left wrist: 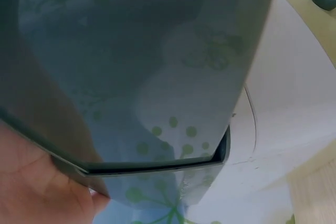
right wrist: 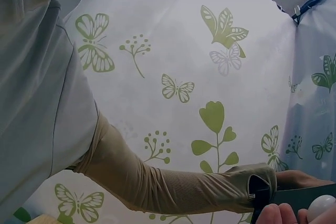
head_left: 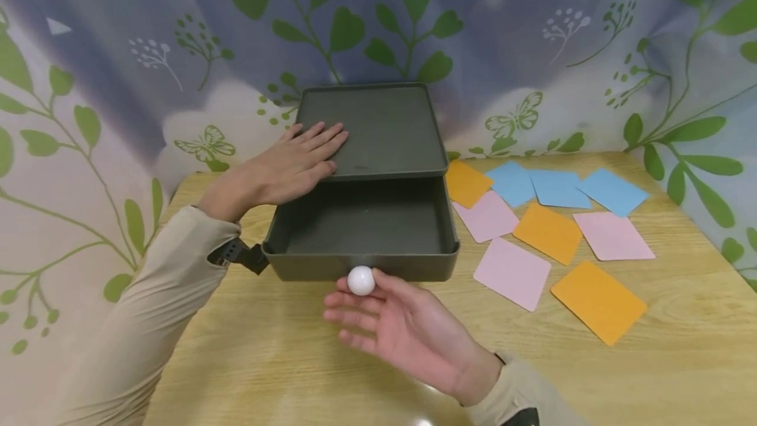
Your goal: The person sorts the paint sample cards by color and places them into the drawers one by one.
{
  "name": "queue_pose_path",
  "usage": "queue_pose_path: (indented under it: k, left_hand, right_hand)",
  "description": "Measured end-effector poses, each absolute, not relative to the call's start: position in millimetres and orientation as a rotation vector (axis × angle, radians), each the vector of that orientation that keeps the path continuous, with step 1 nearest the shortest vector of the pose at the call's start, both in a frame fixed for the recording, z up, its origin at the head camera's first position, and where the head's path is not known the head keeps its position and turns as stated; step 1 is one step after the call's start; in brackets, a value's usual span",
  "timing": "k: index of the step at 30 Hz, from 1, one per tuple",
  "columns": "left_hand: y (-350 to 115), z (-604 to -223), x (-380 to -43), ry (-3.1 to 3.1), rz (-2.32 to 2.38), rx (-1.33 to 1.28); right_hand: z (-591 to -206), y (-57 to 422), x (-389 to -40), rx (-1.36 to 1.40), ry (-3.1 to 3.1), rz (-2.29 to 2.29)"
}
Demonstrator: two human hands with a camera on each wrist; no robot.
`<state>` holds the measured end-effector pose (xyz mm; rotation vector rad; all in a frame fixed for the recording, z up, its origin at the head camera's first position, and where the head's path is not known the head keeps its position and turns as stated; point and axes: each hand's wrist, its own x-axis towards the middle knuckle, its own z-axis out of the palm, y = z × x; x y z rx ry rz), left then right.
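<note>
A dark grey-green box (head_left: 361, 268) stands on the table with its front part uncovered; the inside that shows is bare. Its flat lid (head_left: 378, 127) lies back over the rear part. My left hand (head_left: 296, 163) rests on the lid's left side with fingers stretched out. In front of the box, my right hand (head_left: 408, 331) pinches a white ball (head_left: 361, 280) between thumb and index finger, palm turned up and the other fingers extended. The right wrist view catches the same ball (right wrist: 321, 209) in its lower right corner.
Orange, pink and blue paper cards lie to the right of the box, among them an orange card (head_left: 598, 302), a pink card (head_left: 513, 273) and a blue card (head_left: 613, 192). Behind the wooden table (head_left: 284, 360) hangs a leaf-patterned curtain (head_left: 378, 25).
</note>
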<state>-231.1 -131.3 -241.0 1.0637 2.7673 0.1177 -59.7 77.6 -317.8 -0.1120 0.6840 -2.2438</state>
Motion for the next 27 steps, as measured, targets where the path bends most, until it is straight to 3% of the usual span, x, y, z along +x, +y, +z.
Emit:
queue_pose_path:
  k: [27]
  left_hand:
    - [-123, -249, -212, 2.909, 0.140, 0.998]
  right_hand:
    - [-317, 92, -42, -0.217, 0.653, -2.150]
